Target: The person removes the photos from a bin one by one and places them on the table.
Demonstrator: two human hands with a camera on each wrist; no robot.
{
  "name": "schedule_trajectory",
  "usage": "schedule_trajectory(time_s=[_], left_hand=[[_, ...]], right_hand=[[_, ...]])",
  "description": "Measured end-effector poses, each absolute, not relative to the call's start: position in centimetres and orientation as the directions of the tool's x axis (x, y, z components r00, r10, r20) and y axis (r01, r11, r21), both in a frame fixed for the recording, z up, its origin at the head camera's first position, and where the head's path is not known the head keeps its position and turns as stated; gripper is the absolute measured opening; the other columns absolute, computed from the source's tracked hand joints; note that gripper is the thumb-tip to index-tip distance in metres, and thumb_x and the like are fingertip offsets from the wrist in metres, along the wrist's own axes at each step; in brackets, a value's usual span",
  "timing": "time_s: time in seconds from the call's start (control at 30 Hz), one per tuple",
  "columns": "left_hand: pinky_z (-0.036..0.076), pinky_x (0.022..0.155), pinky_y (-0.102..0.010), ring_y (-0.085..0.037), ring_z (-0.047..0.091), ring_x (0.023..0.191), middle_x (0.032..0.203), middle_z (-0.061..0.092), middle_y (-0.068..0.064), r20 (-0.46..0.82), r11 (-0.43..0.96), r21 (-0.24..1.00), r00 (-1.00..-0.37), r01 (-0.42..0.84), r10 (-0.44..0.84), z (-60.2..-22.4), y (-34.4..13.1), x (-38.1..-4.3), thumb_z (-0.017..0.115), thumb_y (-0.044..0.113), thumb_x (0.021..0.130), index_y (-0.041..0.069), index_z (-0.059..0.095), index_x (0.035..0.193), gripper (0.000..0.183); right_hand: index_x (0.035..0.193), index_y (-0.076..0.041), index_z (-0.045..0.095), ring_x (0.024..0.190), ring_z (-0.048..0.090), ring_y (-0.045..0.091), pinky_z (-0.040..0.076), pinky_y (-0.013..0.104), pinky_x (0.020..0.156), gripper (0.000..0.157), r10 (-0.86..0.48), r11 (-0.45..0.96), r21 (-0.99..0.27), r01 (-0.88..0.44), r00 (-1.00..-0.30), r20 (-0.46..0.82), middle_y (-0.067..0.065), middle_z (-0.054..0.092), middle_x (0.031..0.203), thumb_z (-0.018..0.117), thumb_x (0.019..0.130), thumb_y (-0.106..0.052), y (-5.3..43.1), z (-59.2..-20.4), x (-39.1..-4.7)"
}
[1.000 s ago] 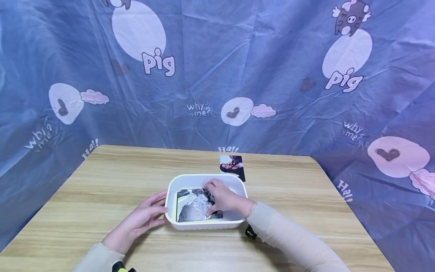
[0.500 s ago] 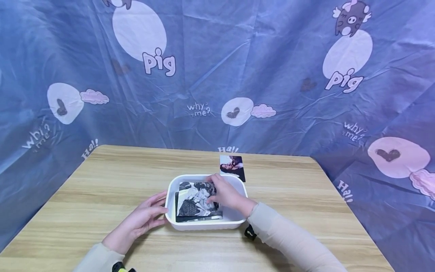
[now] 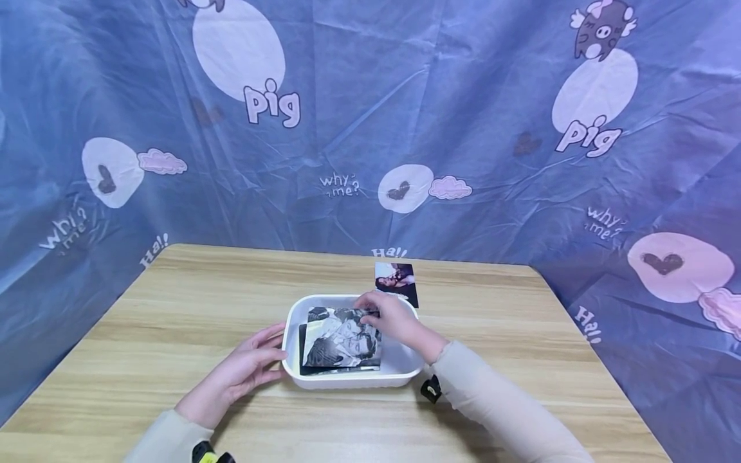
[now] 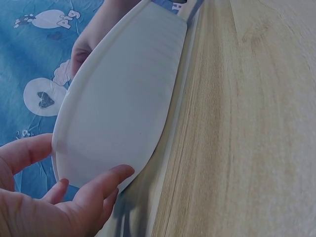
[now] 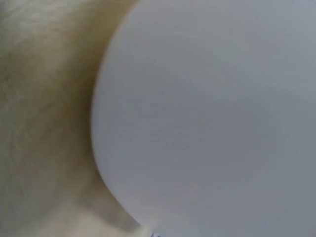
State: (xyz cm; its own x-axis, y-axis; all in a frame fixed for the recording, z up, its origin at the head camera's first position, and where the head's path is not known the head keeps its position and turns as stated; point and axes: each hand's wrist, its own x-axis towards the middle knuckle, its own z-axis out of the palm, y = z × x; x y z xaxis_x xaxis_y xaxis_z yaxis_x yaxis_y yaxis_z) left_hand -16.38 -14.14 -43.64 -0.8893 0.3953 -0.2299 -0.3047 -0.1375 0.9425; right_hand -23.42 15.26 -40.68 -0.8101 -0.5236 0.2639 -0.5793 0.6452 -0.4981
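Note:
A white plastic bin (image 3: pixel 347 384) stands on the table. In it lies a black-and-white photo (image 3: pixel 338 344) of people, on top of other dark-edged photos set slightly askew. My left hand (image 3: pixel 253 362) rests against the bin's left end; in the left wrist view its fingertips (image 4: pixel 121 172) touch the outer wall. My right hand (image 3: pixel 389 317) hovers over the bin's back right part, above the photo's upper right corner, thumb and fingers loosely bent with nothing seen between them. The right wrist view holds only the blurred white bin wall (image 5: pixel 207 118).
A colour photo (image 3: pixel 396 283) lies on the wooden table (image 3: pixel 492 308) behind the bin, its lower edge partly hidden by the rim. A blue printed curtain (image 3: pixel 341 128) hangs around the table's back and sides. Straps with black parts (image 3: pixel 431 389) sit at the wrists.
My right hand has slid the top black-and-white photo back within the bin, then come off it and drawn up and to the right. The left hand has stayed at the bin's end.

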Motion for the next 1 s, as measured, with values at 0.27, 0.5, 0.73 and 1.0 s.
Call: schedule_trajectory(time_s=[0.27,0.5,0.73,1.0], left_hand=[[0.048,0.103,-0.048,-0.039,0.036,0.138,0.158,0.006,-0.029,-0.23,-0.135,0.944,-0.891,-0.302,0.391,-43.6,-14.2,-16.4,0.058,0.003,0.087,-0.001,0.007,0.153,0.082],[0.049,0.102,-0.047,-0.038,0.036,0.138,0.157,0.006,-0.03,-0.221,-0.132,0.946,-0.888,-0.295,0.403,-43.6,-14.2,-16.4,0.058,0.004,0.088,-0.002,0.006,0.153,0.083],[0.047,0.103,-0.049,-0.04,0.034,0.139,0.158,0.006,-0.029,-0.226,-0.124,0.947,-0.888,-0.297,0.4,-43.5,-14.2,-16.3,0.058,0.004,0.088,-0.002,0.007,0.153,0.083],[0.045,0.104,-0.052,-0.041,0.031,0.14,0.158,0.007,-0.029,-0.228,-0.115,0.949,-0.893,-0.292,0.389,-43.6,-14.1,-16.3,0.058,0.004,0.088,-0.002,0.007,0.153,0.083]], right_hand=[[0.1,-0.006,0.069,0.086,0.067,0.018,0.057,0.022,0.079,0.02,-0.529,0.619,-0.545,-0.565,-0.813,0.243,0.006,0.071,0.095,0.07,0.082,0.001,16.3,-39.2,-23.4],[0.099,-0.003,0.069,0.084,0.066,0.019,0.057,0.019,0.076,0.017,-0.528,0.575,-0.626,-0.527,-0.823,0.208,0.01,0.07,0.092,0.068,0.082,0.002,17.3,-37.9,-23.4],[0.1,0.003,0.067,0.087,0.065,0.022,0.058,0.021,0.077,0.015,-0.456,0.521,-0.726,-0.449,-0.865,0.209,0.016,0.069,0.095,0.065,0.085,0.005,18.3,-36.9,-23.8],[0.105,0.006,0.065,0.079,0.063,0.014,0.057,0.023,0.067,0.019,-0.284,0.509,-0.796,-0.328,-0.937,0.204,0.02,0.067,0.093,0.063,0.086,0.005,19.8,-36.4,-24.8]])
